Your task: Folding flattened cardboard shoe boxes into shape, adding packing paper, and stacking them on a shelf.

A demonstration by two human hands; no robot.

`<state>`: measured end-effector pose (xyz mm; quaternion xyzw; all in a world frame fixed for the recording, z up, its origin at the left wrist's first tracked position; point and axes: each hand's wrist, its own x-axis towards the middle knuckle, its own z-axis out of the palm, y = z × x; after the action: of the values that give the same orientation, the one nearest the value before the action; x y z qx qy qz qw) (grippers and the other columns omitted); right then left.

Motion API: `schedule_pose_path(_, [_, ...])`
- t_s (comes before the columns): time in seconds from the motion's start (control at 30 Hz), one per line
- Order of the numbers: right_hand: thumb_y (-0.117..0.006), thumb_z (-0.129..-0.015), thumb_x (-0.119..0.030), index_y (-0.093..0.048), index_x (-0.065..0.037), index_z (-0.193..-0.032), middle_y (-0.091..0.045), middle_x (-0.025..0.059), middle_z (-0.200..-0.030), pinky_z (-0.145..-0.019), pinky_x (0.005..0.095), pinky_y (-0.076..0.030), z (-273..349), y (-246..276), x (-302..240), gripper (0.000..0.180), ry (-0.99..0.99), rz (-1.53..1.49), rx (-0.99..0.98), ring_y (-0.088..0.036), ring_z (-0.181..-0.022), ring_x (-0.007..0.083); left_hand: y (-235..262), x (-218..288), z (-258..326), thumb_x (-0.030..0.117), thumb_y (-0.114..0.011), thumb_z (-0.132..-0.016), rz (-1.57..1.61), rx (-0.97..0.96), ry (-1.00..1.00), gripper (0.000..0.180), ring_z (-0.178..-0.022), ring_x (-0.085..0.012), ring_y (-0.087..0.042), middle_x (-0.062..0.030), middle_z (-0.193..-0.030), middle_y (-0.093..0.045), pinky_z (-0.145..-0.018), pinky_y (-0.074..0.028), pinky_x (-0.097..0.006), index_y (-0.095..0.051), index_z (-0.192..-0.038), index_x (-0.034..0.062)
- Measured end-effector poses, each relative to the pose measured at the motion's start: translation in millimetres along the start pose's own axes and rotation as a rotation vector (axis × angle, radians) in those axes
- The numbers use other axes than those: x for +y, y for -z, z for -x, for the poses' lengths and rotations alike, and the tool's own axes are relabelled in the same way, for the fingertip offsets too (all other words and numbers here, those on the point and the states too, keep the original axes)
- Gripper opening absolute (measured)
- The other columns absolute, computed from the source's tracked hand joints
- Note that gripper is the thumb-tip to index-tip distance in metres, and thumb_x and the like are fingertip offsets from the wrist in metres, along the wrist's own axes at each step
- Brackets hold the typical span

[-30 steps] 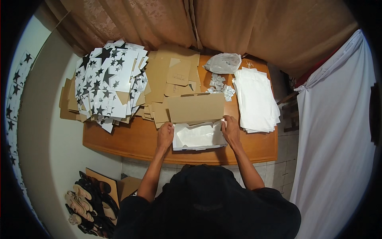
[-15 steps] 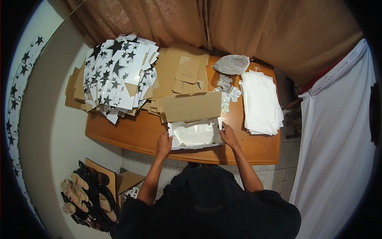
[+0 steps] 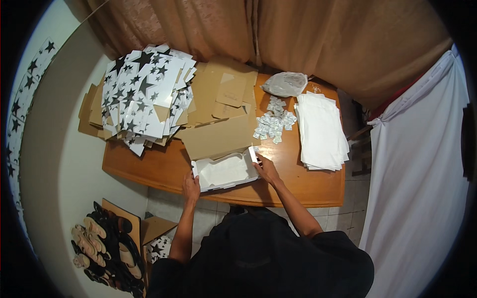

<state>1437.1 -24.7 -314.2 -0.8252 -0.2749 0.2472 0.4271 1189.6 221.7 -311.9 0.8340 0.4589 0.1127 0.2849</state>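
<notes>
An open cardboard box [image 3: 224,187] stands at the table's front edge, white on its walls, with its brown lid [image 3: 218,137] raised toward the back. White paper [image 3: 226,170] lines the inside. My left hand [image 3: 191,187] grips the box's left end, thumb along the wall. At the other end, my right hand [image 3: 267,170] holds the right wall, fingers partly hidden behind it. Right of the lid lie many small clear-and-white packets [image 3: 275,125], spread loosely on the table.
White paper sheets [image 3: 323,131] are stacked at the table's [image 3: 144,164] right. Behind the packets sits a plastic bag [image 3: 285,84]. Star-printed flat cardboard [image 3: 144,99] is piled at the left, beside brown cardboard pieces [image 3: 226,87]. Several sandals [image 3: 102,243] are at lower left, near a wall.
Both hands have shifted the box to the left and turned it slightly, its right end now farther back. More of the small packets show beside the lid.
</notes>
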Motion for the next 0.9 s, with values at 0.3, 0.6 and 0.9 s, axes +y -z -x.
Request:
schedule_pose_path(0.3, [-0.062,-0.098,-0.032,-0.058,0.004,-0.133,-0.070,0.0257,-0.116,-0.084,0.0414,-0.055,22,49,12,0.051,-0.147,-0.129,0.102,-0.072,-0.094,0.0339,7,144,-8,0.013,-0.067,-0.095,0.408,-0.133,-0.332,0.023,-0.092,-0.0261,-0.067,-0.0151,-0.103,-0.065,-0.075,-0.055,-0.039,-0.066,-0.115,0.0005])
schedule_pose_path(0.6, [-0.065,-0.096,-0.023,-0.062,0.005,-0.125,-0.070,0.0247,-0.113,-0.079,0.0398,-0.056,23,84,52,0.041,-0.237,-0.226,0.207,-0.071,-0.086,0.0309,-90,237,-20,0.016,-0.069,-0.093,0.428,-0.557,-0.490,0.022,-0.083,-0.0208,-0.070,-0.0142,-0.090,-0.071,-0.075,-0.056,-0.033,-0.069,-0.105,-0.0021])
schedule_pose_path(0.9, [-0.064,-0.095,-0.017,-0.062,0.007,-0.123,-0.070,0.0258,-0.109,-0.089,0.0411,-0.054,-16,106,75,0.038,-0.242,-0.196,0.224,-0.069,-0.102,0.0371,-185,258,-57,0.018,-0.070,-0.092,0.339,-0.773,-0.326,0.023,-0.075,-0.0135,-0.065,-0.0083,-0.083,-0.069,-0.069,-0.056,-0.031,-0.069,-0.104,-0.0013])
